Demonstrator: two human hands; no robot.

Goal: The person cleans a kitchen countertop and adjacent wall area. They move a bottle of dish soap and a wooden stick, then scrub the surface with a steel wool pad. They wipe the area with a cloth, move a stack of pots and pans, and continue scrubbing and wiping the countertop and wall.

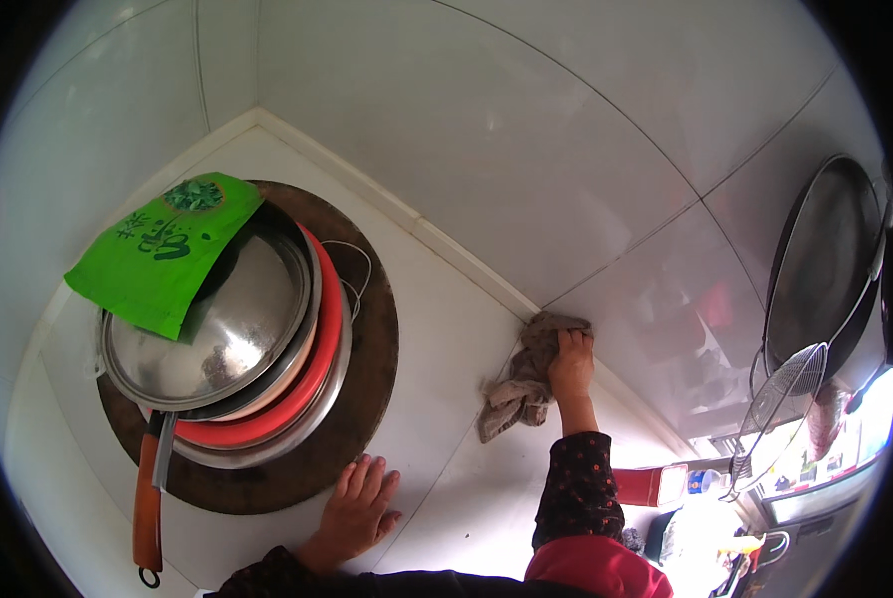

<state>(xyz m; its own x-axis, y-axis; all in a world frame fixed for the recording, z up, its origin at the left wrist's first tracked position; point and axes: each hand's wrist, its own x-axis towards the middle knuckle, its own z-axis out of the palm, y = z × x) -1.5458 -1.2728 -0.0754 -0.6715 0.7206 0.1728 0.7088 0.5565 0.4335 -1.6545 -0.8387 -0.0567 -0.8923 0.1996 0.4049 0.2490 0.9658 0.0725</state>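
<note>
My right hand [572, 366] presses a crumpled brown cloth [528, 374] against the foot of the tiled wall, where the white countertop [446, 359] meets it. Part of the cloth trails onto the counter toward the left. My left hand [360, 502] rests on the counter with its fingers apart, holding nothing. Its fingertips are at the near edge of a large round dark board [371, 359]. On that board stands a stack of cookware: a metal lid [259, 321] on a pan with an orange-brown handle [147, 501], above a red basin [330, 314].
A green printed packet [169, 247] lies over the lid. On the right wall hang a dark wok [824, 261] and a wire-mesh strainer [783, 396]. A red box [637, 486] and a bottle with a blue cap [700, 482] stand near a bright window [876, 418].
</note>
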